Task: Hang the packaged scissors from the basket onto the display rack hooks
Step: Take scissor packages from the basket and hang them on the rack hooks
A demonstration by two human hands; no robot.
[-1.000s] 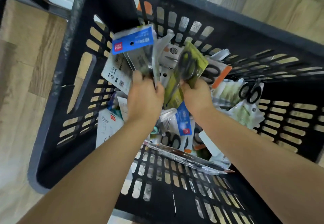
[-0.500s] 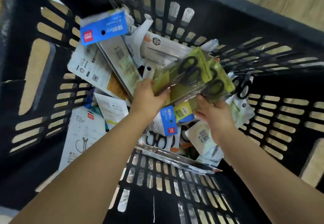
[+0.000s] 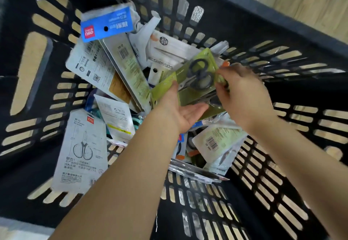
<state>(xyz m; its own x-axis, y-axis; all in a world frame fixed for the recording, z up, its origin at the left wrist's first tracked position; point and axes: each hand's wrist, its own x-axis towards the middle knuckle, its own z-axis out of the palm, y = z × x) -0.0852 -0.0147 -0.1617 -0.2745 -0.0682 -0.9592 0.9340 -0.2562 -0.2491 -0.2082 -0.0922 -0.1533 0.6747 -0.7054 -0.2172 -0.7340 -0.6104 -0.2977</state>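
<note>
a green pack of scissors (image 3: 190, 81), with black handles showing through its clear front, is held over the pile inside the black slatted basket (image 3: 282, 38). the pack is tilted, its handle end raised toward the far wall of the basket. it is supported from below by the left hand (image 3: 180, 111), palm turned up, with the thumb laid across the pack's front near its left edge and the fingers spread beneath the lower edge, so the pack is grasped between thumb and fingers. the right end of the pack is met by the right hand (image 3: 243, 95), whose fingers are bent down onto the pack's right edge; the hand is blurred, and whether the edge is truly pinched cannot be told.

the rest of the packaged scissors are heaped against the far and left walls of the basket. a blue-headed pack (image 3: 107, 24) is leaned at the top left of the heap, and a long grey pack with a barcode (image 3: 128, 72) is lying just below it. a white pack printed with a scissors drawing (image 3: 82, 149) is propped against the left wall, near the left forearm. a pale pack with a barcode (image 3: 218, 142) is seen under the right wrist. a wooden floor (image 3: 301, 1) is visible beyond the basket's rim and through its slots.
</note>
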